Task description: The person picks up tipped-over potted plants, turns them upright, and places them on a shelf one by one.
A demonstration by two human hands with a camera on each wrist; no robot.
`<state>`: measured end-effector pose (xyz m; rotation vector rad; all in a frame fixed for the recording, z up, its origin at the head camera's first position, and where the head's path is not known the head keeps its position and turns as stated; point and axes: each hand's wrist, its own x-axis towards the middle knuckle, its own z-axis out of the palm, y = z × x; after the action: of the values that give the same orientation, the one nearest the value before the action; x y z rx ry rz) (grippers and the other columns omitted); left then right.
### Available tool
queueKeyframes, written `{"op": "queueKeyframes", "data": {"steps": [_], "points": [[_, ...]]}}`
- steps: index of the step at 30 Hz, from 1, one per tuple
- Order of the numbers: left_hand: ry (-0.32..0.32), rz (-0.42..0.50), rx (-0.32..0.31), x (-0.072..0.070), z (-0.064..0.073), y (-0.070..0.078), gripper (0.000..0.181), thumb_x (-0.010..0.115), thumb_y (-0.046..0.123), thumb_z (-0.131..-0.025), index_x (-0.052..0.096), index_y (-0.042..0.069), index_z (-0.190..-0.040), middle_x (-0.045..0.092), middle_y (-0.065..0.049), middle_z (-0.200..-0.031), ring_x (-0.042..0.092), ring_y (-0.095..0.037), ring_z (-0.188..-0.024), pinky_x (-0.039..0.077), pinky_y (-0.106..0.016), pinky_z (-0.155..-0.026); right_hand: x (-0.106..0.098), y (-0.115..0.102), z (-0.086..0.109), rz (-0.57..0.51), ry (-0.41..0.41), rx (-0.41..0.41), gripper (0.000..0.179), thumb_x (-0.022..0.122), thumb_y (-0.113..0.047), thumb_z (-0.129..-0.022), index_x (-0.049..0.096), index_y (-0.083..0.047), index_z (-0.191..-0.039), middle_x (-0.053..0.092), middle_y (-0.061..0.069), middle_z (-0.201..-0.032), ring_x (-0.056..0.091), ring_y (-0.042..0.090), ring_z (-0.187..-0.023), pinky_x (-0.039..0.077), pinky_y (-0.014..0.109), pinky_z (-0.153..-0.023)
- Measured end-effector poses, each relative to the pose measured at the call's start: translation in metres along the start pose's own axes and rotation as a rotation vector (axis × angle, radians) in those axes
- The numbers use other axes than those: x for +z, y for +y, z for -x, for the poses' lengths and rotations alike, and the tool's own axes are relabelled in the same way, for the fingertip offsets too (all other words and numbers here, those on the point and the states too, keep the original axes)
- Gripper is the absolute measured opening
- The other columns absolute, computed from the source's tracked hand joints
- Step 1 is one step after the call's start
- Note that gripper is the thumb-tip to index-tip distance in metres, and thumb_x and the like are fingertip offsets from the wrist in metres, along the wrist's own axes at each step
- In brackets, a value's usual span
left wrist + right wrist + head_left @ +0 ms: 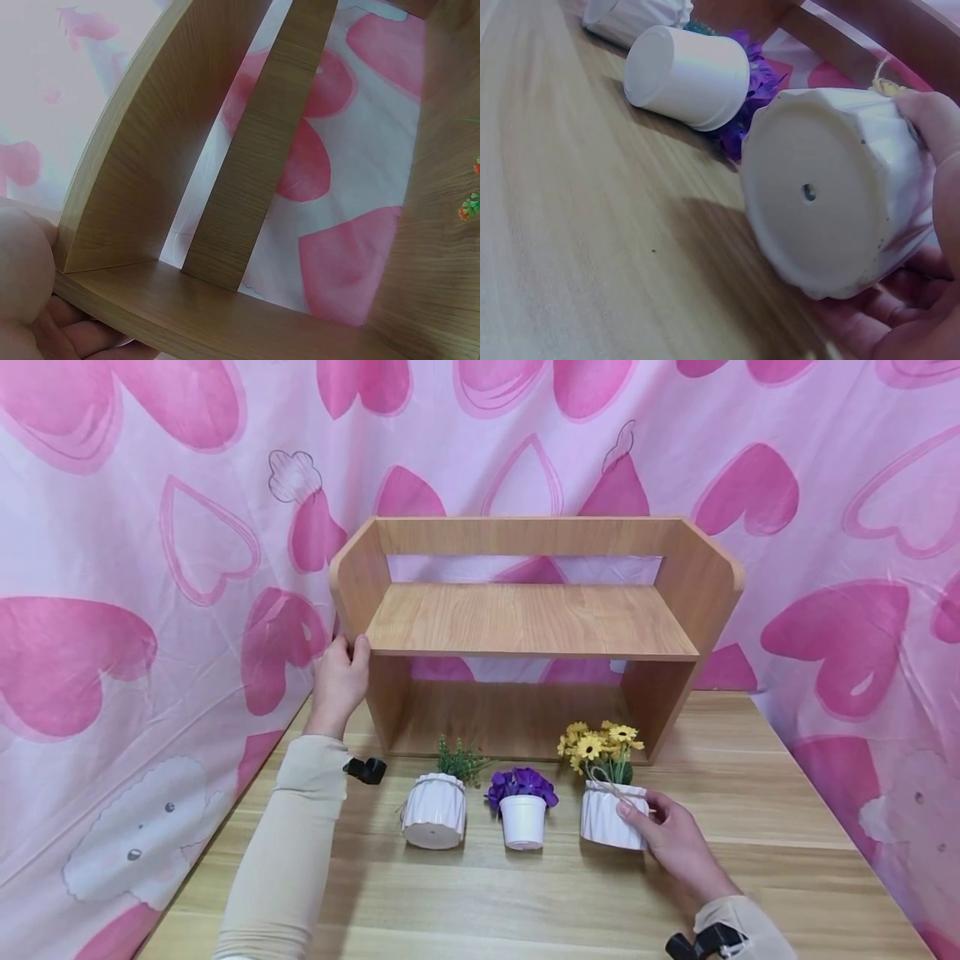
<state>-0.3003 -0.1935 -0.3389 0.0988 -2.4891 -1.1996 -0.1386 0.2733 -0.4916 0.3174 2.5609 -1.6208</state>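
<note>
Your right hand [678,843] grips the yellow-flower pot [611,814], upright, below and right of the shelf board [532,620]; your left hand [339,681] clasps the rack's left panel [358,578].

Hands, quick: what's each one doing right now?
Left hand: grips the left side panel of the shelf.
Right hand: holds the yellow-flower pot, fingers curled round it.
</note>
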Motion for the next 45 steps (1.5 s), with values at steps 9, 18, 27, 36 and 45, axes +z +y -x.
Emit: {"op": "queueKeyframes", "data": {"steps": [9,18,27,36,45], "points": [[0.000,-0.006,0.011,0.000,0.000,-0.001,0.057,0.040,0.044,-0.114,0.062,-0.005,-0.132,0.067,-0.029,-0.137,0.063,-0.042,-0.119,0.051,-0.059,-0.107,0.003,0.004,0.001,-0.097,0.038,0.002,0.077,0.073,-0.027,-0.105,0.035,0.010,-0.160,0.063,0.023,-0.134,0.062,0.006,-0.100,0.058,0.020,-0.082],[-0.016,-0.003,0.003,-0.002,0.000,-0.002,0.057,0.040,0.045,-0.115,0.061,-0.005,-0.132,0.067,-0.030,-0.132,0.062,-0.042,-0.115,0.053,-0.058,-0.104,0.006,0.011,0.004,-0.011,0.058,-0.091,0.090,0.079,-0.034,-0.100,0.029,0.006,-0.164,0.049,0.032,-0.157,0.054,0.044,-0.142,0.049,0.010,-0.091],[-0.004,-0.013,0.029,-0.001,0.001,-0.003,0.052,0.039,0.045,-0.114,0.060,-0.003,-0.110,0.060,-0.022,-0.097,0.058,-0.037,-0.095,0.049,-0.044,-0.080,0.015,0.020,0.005,-0.051,0.103,-0.227,0.085,0.085,-0.017,-0.094,0.036,0.004,-0.159,0.055,0.027,-0.147,0.055,-0.013,-0.108,0.053,0.010,-0.092],[0.006,-0.011,0.031,0.000,-0.001,-0.004,0.050,0.041,0.043,-0.115,0.059,-0.003,-0.106,0.057,-0.020,-0.093,0.057,-0.037,-0.093,0.047,-0.041,-0.077,0.021,0.023,0.008,-0.050,0.126,-0.310,0.085,0.088,-0.009,-0.088,0.040,0.002,-0.157,0.056,0.026,-0.143,0.055,-0.013,-0.110,0.050,0.007,-0.095],[-0.001,-0.003,0.021,-0.001,0.000,-0.004,0.052,0.041,0.043,-0.115,0.062,-0.004,-0.111,0.060,-0.022,-0.097,0.059,-0.037,-0.096,0.048,-0.041,-0.078,0.021,0.028,0.013,-0.143,0.096,-0.379,0.087,0.087,0.003,-0.085,0.037,0.007,-0.156,0.052,0.031,-0.144,0.058,-0.014,-0.113,0.051,0.007,-0.096]]}}
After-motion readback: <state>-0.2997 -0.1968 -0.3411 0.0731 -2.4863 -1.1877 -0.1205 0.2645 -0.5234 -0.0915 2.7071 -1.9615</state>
